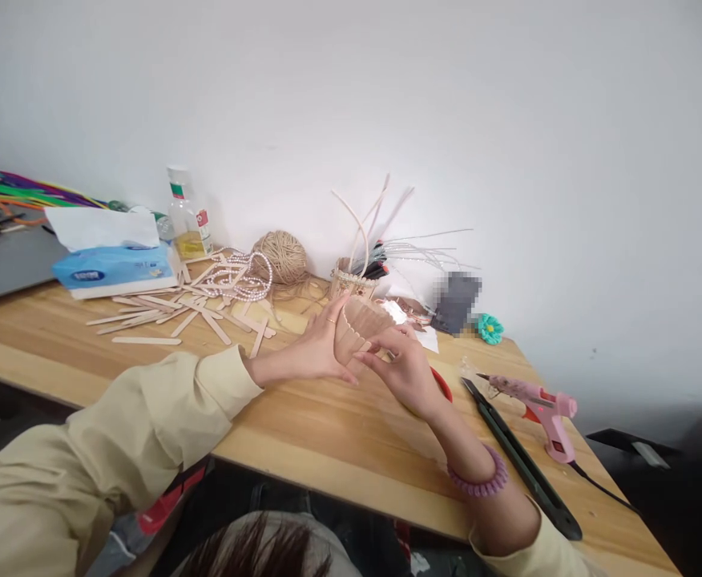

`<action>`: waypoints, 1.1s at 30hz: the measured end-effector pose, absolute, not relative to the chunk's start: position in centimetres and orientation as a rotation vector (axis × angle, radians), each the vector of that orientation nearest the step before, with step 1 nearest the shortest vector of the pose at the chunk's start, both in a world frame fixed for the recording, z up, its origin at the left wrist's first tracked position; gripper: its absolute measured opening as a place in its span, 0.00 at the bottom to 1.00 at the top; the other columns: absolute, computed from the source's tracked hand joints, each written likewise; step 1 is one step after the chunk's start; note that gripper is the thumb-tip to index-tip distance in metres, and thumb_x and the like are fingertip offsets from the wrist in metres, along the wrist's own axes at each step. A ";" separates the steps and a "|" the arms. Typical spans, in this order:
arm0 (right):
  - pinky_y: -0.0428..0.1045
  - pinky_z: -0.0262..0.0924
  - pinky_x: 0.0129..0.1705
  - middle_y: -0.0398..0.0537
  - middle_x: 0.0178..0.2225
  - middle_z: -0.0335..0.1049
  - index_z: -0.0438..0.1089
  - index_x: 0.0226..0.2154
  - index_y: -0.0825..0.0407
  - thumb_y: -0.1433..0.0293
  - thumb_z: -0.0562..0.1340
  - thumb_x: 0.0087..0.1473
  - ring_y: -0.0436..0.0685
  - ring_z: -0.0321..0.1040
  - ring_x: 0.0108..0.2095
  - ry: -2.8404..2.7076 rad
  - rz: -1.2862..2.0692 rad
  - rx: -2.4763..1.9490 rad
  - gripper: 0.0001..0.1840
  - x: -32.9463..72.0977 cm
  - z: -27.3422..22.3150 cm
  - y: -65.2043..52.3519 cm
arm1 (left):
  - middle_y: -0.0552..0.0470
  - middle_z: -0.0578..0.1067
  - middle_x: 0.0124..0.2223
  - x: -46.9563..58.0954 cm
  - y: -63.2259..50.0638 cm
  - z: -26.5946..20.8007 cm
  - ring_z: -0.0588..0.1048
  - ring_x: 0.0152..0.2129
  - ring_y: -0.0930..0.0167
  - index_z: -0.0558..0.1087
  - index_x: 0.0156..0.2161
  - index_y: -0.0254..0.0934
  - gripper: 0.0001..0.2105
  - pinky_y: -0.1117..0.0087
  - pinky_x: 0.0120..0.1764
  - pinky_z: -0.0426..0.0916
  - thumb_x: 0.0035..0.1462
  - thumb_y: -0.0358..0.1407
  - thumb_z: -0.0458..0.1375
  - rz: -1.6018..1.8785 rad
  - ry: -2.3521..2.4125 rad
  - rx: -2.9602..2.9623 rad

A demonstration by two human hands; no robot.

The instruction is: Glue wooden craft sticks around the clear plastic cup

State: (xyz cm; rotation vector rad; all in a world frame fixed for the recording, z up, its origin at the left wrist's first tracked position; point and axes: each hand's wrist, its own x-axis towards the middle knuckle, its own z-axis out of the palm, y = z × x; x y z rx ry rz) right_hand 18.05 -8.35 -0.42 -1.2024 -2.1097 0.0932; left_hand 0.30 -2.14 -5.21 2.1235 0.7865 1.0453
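A cup-shaped holder [360, 324] faced with wooden craft sticks is tipped on its side above the table, its scalloped edge showing. My left hand [308, 349] is wrapped around its left side, thumb underneath. Against the near right side, my right hand [405, 365] pinches what looks like the end of a craft stick, mostly covered by the fingers. Partly hidden behind my right wrist lies a red round-edged object [442, 385]. A pile of loose craft sticks [147, 340] spreads out to the left of my hands.
A pink glue gun [546, 407] and a long dark cutter-like tool [519, 457] lie to the right. Behind stand a twine ball [280, 256], bead strings [260, 276], a decorated pot [351, 282], a bottle [186, 220] and a tissue pack [116, 268]. A teal flower [490, 329] sits near the wall.
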 end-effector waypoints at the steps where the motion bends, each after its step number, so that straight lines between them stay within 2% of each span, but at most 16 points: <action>1: 0.52 0.54 0.43 0.40 0.24 0.72 0.68 0.23 0.50 0.68 0.67 0.53 0.53 0.66 0.29 -2.115 0.105 -1.194 0.10 17.9 -0.3 -8.5 | 0.36 0.43 0.68 0.5 -2.3 -5.3 0.48 0.64 0.48 0.33 0.67 0.43 0.64 0.45 0.62 0.49 0.33 0.46 0.73 1.048 0.760 2.092; 4: 0.53 0.54 0.44 0.42 0.27 0.75 0.70 0.26 0.49 0.66 0.66 0.53 0.54 0.68 0.32 -2.133 0.101 -1.189 0.08 17.6 0.0 -8.8 | 0.37 0.46 0.68 0.8 -2.8 -5.0 0.51 0.64 0.52 0.32 0.67 0.41 0.57 0.50 0.62 0.52 0.43 0.46 0.68 1.069 0.722 2.058; 9: 0.52 0.57 0.44 0.45 0.31 0.77 0.73 0.31 0.50 0.63 0.63 0.56 0.55 0.70 0.34 -2.119 0.076 -1.196 0.07 17.4 0.1 -9.0 | 0.36 0.47 0.68 0.7 -3.2 -4.5 0.51 0.64 0.54 0.33 0.67 0.40 0.56 0.50 0.63 0.51 0.44 0.43 0.68 1.068 0.697 2.062; 12: 0.51 0.57 0.42 0.43 0.28 0.77 0.74 0.30 0.49 0.65 0.62 0.57 0.53 0.69 0.30 -2.143 0.061 -1.223 0.08 17.3 -0.3 -8.8 | 0.36 0.50 0.66 0.8 -3.1 -5.1 0.55 0.62 0.54 0.34 0.67 0.41 0.56 0.50 0.62 0.54 0.43 0.42 0.69 1.023 0.695 2.013; 17: 0.49 0.56 0.38 0.41 0.22 0.73 0.75 0.23 0.49 0.65 0.65 0.55 0.51 0.66 0.26 -2.173 0.006 -1.343 0.11 17.0 -1.2 -8.3 | 0.37 0.64 0.58 1.0 -3.2 -6.2 0.68 0.53 0.57 0.30 0.66 0.41 0.58 0.51 0.54 0.65 0.43 0.42 0.69 0.886 0.663 1.851; 20: 0.49 0.55 0.39 0.41 0.19 0.72 0.72 0.19 0.50 0.63 0.64 0.55 0.50 0.64 0.24 -2.244 -0.067 -1.365 0.16 16.9 -1.5 -8.2 | 0.36 0.64 0.58 1.0 -3.0 -6.3 0.69 0.52 0.58 0.28 0.66 0.41 0.59 0.52 0.53 0.65 0.43 0.42 0.69 0.842 0.633 1.858; 25: 0.49 0.55 0.38 0.43 0.18 0.71 0.69 0.18 0.51 0.61 0.66 0.52 0.52 0.64 0.23 -2.352 -0.197 -1.398 0.17 17.0 -1.4 -8.3 | 0.38 0.58 0.63 0.4 -1.6 -6.8 0.62 0.58 0.54 0.42 0.65 0.43 0.56 0.52 0.57 0.61 0.36 0.43 0.72 0.763 0.587 2.008; 33: 0.48 0.53 0.32 0.43 0.17 0.70 0.69 0.16 0.50 0.66 0.68 0.50 0.53 0.65 0.24 -2.328 -0.154 -1.494 0.15 16.5 -0.9 -8.4 | 0.41 0.65 0.59 -0.2 -1.0 -7.1 0.64 0.57 0.54 0.54 0.62 0.39 0.46 0.51 0.57 0.62 0.38 0.42 0.70 0.729 0.629 2.090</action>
